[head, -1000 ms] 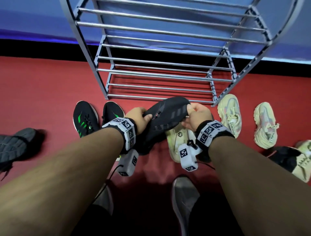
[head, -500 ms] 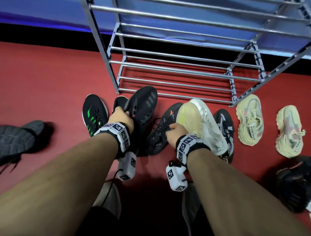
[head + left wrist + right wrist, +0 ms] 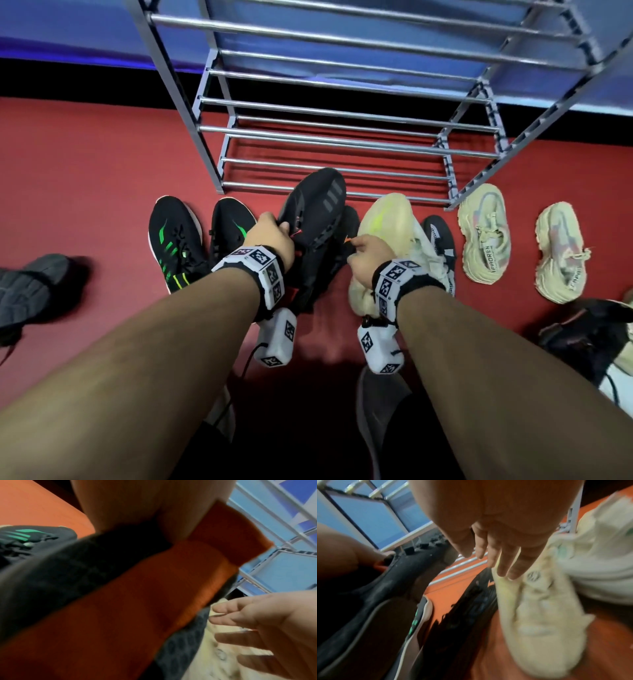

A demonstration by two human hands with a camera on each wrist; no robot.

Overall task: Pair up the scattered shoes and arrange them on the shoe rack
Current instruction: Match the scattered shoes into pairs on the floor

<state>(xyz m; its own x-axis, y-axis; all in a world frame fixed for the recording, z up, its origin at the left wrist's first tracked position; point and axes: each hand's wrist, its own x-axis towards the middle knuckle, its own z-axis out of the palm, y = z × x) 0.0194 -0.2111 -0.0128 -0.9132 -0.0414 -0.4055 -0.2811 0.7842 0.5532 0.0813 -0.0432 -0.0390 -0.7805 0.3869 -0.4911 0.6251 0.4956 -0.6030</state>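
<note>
Left hand [image 3: 272, 236] grips the black shoe [image 3: 317, 219], raised before the shoe rack [image 3: 342, 137]. Right hand [image 3: 368, 255], fingers straight, touches the cream shoe [image 3: 387, 219] just beside it.

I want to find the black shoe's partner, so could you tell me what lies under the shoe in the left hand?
Under the raised black shoe in the left hand, another black shoe lies on the red floor. Only its toe and side show; the rest is covered.
</note>
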